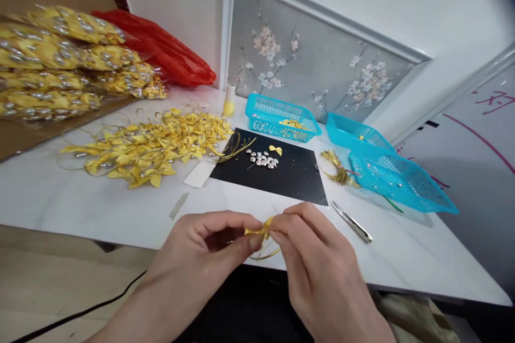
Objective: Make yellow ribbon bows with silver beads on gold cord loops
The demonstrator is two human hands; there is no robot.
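Observation:
Near the table's front edge, my left hand pinches one side of a small yellow ribbon bow between thumb and index finger. My right hand is closed on the bow's other side, its fingertips partly covering it. A thin gold cord curves below the fingers. Beyond the hands lies a black mat bearing silvery beads, another yellow bow and several loose gold cords.
Left of the mat is a heap of yellow bow ornaments, with bagged bundles behind. Blue baskets stand at the back and right. Small scissors or snips and a gold cord bundle lie right of the mat.

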